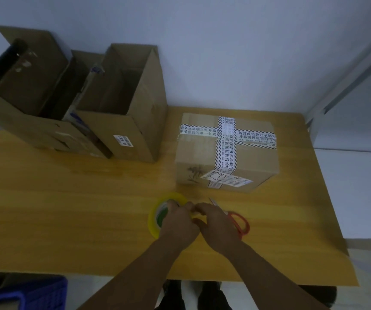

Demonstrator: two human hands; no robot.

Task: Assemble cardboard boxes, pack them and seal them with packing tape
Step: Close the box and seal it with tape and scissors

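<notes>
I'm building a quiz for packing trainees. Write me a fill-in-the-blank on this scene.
1. The tape roll gripped by the left hand is ____ in colour.
2. The scissors by the right hand have ____ handles.
3. Two printed tape strips on the sealed box form a ____.

Missing words: yellow; red; cross

Table (68, 209): wood-grain top, smooth, low sheen. Sealed box (253, 162): brown cardboard, matt; printed tape (227, 148) on it: white film, slightly glossy. Open cartons (144, 113): brown cardboard, matt, creased. Tape roll (153, 218): translucent yellow plastic film, glossy. Scissors (240, 222): red plastic handles, metal blades. Crate (34, 291): blue plastic, latticed.
</notes>
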